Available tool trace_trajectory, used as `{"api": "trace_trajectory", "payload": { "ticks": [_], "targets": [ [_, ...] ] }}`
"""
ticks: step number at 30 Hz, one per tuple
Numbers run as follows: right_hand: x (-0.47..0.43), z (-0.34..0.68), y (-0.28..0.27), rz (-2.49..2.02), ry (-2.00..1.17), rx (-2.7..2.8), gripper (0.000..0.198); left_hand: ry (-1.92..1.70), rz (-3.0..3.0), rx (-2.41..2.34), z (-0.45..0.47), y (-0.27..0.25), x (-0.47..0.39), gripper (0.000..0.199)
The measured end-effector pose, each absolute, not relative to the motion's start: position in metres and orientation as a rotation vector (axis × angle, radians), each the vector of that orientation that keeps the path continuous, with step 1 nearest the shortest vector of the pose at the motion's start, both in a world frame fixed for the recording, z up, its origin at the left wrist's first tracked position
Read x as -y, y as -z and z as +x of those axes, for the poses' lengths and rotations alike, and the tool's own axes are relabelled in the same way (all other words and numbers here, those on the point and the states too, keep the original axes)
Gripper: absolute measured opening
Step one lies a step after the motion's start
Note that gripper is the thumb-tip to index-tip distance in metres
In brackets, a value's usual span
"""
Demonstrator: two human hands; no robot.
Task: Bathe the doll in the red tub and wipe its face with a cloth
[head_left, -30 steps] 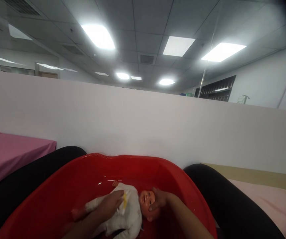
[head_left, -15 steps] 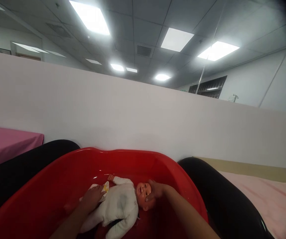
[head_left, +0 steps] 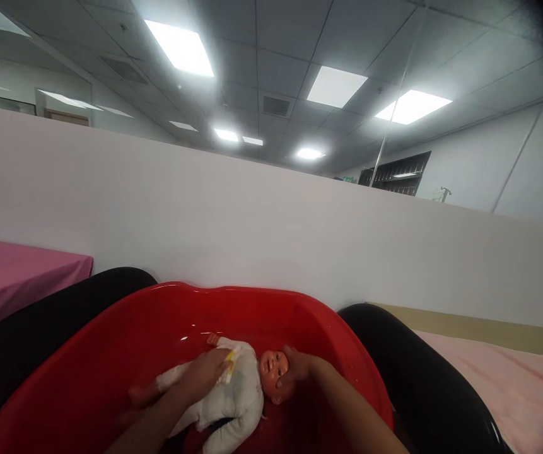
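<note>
Since half a second ago, our left hand [head_left: 205, 377] is sliding a cloth [head_left: 229, 372] up the doll [head_left: 233, 397] lying in the tub [head_left: 157, 315]; our right hand [head_left: 294, 372] is cupping its head. We are keeping strokes light, head steady.

A white partition wall [head_left: 271, 233] runs across the view beyond the fingers. Above it hangs a tiled ceiling with lit light panels [head_left: 180, 47]. Left of the fingers lies a pink sheet [head_left: 20, 277], with a black rounded cushion [head_left: 39, 334] nearer to them. To their right sits another black cushion [head_left: 432, 378], then a pale pink cloth [head_left: 526, 391].
</note>
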State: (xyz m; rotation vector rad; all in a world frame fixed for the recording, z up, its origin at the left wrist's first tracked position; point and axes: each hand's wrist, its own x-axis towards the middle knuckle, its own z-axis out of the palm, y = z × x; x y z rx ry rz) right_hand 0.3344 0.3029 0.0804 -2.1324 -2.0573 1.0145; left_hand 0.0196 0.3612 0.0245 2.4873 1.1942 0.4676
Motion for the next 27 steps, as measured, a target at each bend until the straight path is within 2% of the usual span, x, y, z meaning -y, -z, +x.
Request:
{"api": "trace_trajectory", "payload": {
  "ticks": [2,7,17,22,27],
  "targets": [
    [-0.301,0.333,-0.083,-2.115,-1.031,2.057,0.092,-0.462,2.547,-1.102,0.027,-0.011,-0.359,0.055],
    [-0.297,0.329,-0.091,-2.097,-1.07,2.042,0.093,-0.393,2.545,-1.249,0.014,0.014,-0.372,0.056],
    [-0.296,0.329,-0.09,-2.141,-1.034,2.04,0.088,-0.034,2.425,-1.848,-0.031,0.003,-0.377,0.043],
    [-0.293,0.327,-0.095,-2.134,-1.073,2.018,0.091,-0.168,2.366,-1.987,-0.035,-0.012,-0.377,0.042],
    [-0.298,0.329,-0.092,-2.141,-1.064,2.043,0.095,-0.496,2.363,-1.565,0.001,-0.03,-0.37,0.041]
  ]
}}
